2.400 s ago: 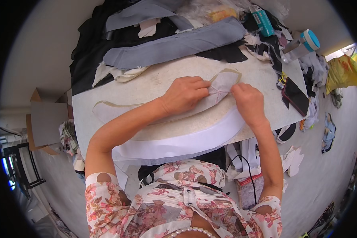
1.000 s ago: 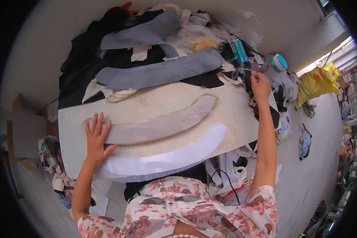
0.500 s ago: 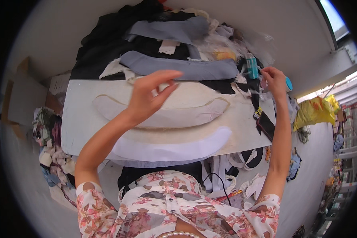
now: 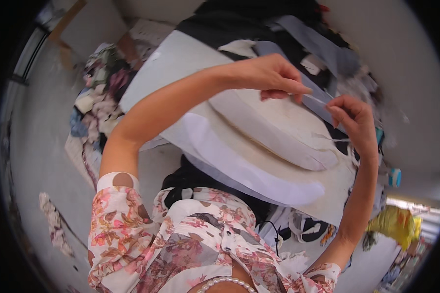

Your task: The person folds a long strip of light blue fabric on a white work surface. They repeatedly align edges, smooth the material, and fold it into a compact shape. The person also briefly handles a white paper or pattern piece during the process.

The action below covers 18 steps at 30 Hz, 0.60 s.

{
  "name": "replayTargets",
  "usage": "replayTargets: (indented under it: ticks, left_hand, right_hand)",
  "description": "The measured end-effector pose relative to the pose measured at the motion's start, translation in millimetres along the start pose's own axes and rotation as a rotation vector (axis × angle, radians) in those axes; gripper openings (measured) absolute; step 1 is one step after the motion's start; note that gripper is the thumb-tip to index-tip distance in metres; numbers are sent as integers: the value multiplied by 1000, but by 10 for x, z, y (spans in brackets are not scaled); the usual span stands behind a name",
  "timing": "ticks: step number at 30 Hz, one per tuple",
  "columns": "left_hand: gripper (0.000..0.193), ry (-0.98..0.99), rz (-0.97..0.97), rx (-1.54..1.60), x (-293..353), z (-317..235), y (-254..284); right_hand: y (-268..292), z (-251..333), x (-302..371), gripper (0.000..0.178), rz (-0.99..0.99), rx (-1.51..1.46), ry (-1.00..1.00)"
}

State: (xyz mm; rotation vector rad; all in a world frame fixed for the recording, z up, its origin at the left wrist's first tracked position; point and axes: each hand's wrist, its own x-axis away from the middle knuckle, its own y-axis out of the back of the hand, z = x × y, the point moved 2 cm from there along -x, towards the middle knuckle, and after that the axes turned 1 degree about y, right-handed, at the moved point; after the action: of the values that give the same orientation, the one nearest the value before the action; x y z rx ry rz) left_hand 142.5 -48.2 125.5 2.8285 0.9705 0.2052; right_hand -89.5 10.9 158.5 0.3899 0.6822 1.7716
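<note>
My left hand (image 4: 271, 75) and my right hand (image 4: 354, 122) are raised above the table (image 4: 156, 68), close together. Each pinches one end of a thin translucent strip (image 4: 317, 100) stretched between their fingertips. A fine pale thread trails from my right hand toward the table. Below the hands lies a long curved pale grey fabric piece (image 4: 274, 134). A curved white piece (image 4: 239, 168) lies beside it along the table's near edge.
Grey and black fabric pieces (image 4: 303, 34) are heaped at the table's far side. A blue-capped bottle (image 4: 395, 177) stands at the right end, with a yellow bag (image 4: 393, 224) on the floor beyond. Fabric scraps (image 4: 95, 97) and a cardboard box (image 4: 76, 17) lie at the left.
My left hand left the grey piece and rose to meet my right hand, which came back from the clutter at the table's right end. Both now pinch a thin strip. The view has swung round.
</note>
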Motion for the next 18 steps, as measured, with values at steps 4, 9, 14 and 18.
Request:
replayTargets:
  ticks: [4, 9, 14, 18]
  left_hand:
    - [31, 125, -289, -417, 775, 247, 569]
    - [26, 283, -508, -675, 1225, 648, 1074]
    - [15, 38, -1040, -1223, 1388, 1047, 1343]
    - [35, 264, -901, -896, 1334, 1207, 1099]
  right_hand:
    - [-511, -120, -449, 9, 154, -112, 81]
    - [-1275, -176, -963, 10, 260, -151, 178]
    - [-1828, -376, -1530, 10, 122, 113, 83]
    - [-1965, -572, -1651, 11, 104, 125, 28]
